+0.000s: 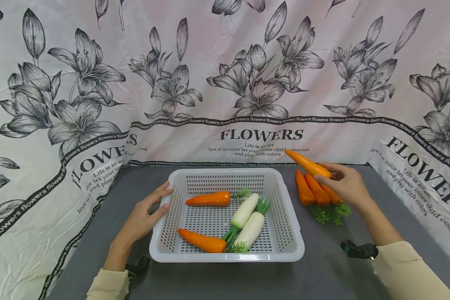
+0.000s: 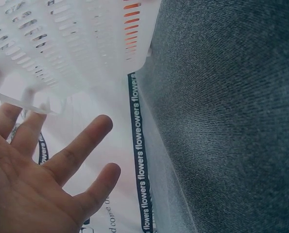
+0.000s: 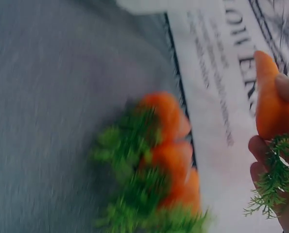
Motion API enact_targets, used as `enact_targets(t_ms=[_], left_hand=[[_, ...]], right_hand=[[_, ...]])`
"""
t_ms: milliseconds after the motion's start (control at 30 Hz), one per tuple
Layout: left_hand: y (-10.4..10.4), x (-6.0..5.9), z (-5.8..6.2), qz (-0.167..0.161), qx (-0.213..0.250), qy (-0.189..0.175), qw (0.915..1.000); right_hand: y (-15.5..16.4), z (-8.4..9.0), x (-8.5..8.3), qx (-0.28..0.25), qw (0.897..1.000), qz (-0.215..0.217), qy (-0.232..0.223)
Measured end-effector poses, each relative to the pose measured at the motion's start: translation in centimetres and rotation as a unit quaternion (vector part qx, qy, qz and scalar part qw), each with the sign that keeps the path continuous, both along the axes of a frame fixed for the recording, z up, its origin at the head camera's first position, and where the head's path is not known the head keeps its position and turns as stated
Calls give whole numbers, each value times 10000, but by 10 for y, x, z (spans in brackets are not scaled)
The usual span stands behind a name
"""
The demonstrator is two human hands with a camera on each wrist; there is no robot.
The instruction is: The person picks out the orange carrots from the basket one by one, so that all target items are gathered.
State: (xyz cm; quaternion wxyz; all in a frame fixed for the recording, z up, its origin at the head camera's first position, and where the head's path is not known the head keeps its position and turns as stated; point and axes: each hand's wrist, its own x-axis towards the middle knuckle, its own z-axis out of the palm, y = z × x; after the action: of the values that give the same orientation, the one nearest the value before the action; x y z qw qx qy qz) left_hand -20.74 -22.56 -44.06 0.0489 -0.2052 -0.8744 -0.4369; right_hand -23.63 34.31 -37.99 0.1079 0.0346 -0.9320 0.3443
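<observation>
My right hand (image 1: 341, 181) holds a carrot (image 1: 308, 163) by its thick end, raised above the table with the tip pointing up and left. In the right wrist view its green leaves (image 3: 275, 179) hang below the fingers. Under that hand several more carrots (image 1: 316, 191) lie side by side on the table. My left hand (image 1: 144, 216) rests at the left rim of a white perforated basket (image 1: 226, 257), its fingers spread in the left wrist view. Inside the basket lie a carrot (image 1: 210, 199) at the back, another carrot (image 1: 204, 241) in front, and two white radishes (image 1: 249, 229).
The grey tabletop (image 1: 225, 283) runs under everything. A white cloth (image 1: 172, 141) printed with flowers and lettering hangs behind and along both sides. Dark straps with small devices (image 1: 359, 250) sit at the wrists.
</observation>
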Motion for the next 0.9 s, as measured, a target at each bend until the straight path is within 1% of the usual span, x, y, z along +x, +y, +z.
enact_targets(t_ms=[133, 367, 633, 700, 833, 900], left_hand=[[-1, 0, 0, 12, -13, 1, 10000], [0, 1, 1, -3, -9, 19, 10000], [3, 2, 5, 72, -119, 16, 9999], [5, 4, 9, 70, -112, 0, 9999], [9, 10, 20, 14, -48, -40, 10000], [10, 11, 22, 6, -90, -17, 10000]], right_hand=[[22, -8, 1, 54, 9989, -461, 58], [52, -24, 2, 267, 9939, -1044, -248], [76, -49, 7, 412, 9896, -1179, -709], [80, -55, 7, 452, 9887, -1200, -773], [85, -62, 6, 613, 9872, -1208, -838], [86, -65, 6, 654, 9872, -1190, -839]])
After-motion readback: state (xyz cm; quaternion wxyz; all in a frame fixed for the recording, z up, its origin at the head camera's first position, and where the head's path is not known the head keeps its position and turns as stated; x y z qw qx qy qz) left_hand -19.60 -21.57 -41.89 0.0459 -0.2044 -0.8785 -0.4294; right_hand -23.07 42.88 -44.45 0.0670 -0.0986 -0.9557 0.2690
